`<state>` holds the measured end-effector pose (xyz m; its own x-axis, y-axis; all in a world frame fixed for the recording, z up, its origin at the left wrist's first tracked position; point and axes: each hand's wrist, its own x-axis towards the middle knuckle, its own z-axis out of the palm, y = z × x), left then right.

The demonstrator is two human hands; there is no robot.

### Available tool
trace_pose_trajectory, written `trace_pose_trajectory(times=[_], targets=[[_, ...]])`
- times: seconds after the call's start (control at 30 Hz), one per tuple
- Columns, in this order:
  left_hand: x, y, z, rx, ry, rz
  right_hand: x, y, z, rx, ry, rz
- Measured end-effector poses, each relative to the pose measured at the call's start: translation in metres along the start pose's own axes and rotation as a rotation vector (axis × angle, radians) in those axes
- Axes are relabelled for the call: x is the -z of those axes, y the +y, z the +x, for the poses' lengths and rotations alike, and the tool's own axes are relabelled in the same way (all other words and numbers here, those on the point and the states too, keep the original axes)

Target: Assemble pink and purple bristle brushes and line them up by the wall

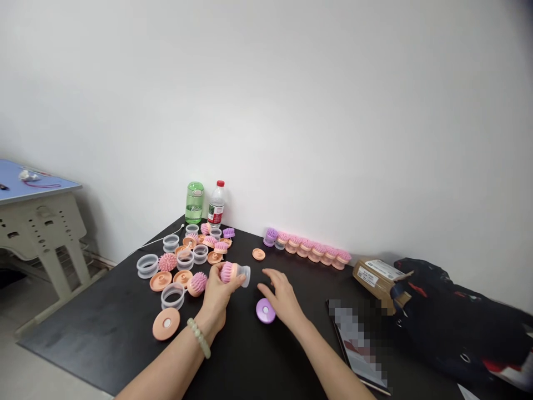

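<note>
The person's left hand [215, 294] has its fingers [217, 271] clamped around a pink bristled brush head [227, 273], which is joined at its far end to a clear plastic ring [244, 276] and held up off the tabletop [91, 339]. The right hand [281, 297] sits just beside it, with its fingers [270, 276] apart and slightly curled, holding nothing. A purple round disc [265, 310] lies on the tabletop just below those right fingers, and a peach disc [259, 254] lies a little beyond them. Left of the left fingers is a loose spread of clear rings [147, 265], peach discs [161, 281] and pink brush heads [197, 284]. Another peach disc [166, 323] lies near the left wrist, which wears a pale beaded bracelet [199, 338]. Beyond the right fingers, a row of assembled pink and purple brushes [307, 250] runs along the wall. Farther right are a cardboard parcel [377, 280] and a black bag [453, 316], while a green bottle [194, 203] and a water bottle [216, 204] stand beyond the left fingers.
</note>
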<state>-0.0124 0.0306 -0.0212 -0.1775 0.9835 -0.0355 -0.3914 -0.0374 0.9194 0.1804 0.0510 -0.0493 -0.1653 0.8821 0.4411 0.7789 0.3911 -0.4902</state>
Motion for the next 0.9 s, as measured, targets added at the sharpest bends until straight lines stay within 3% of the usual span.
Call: trace_pose_trajectory(times=[0.2,0.4,0.57,0.73,0.9], targets=[[0.002,-0.004,0.006,0.07,-0.018,-0.003,-0.025,0.03,0.071,-0.141,0.048,-0.098],[0.004,-0.015,0.014,0.101,-0.014,-0.048,-0.04,0.026,0.093,-0.184,0.031,-0.111],[0.004,-0.018,0.015,0.104,-0.038,-0.081,-0.021,0.012,0.069,-0.146,-0.022,-0.033],[0.001,-0.015,0.005,0.106,-0.113,-0.049,0.014,-0.022,0.011,0.009,-0.087,0.071],[-0.004,-0.008,-0.011,0.073,-0.318,0.011,0.032,-0.045,-0.036,0.008,0.042,0.183]])
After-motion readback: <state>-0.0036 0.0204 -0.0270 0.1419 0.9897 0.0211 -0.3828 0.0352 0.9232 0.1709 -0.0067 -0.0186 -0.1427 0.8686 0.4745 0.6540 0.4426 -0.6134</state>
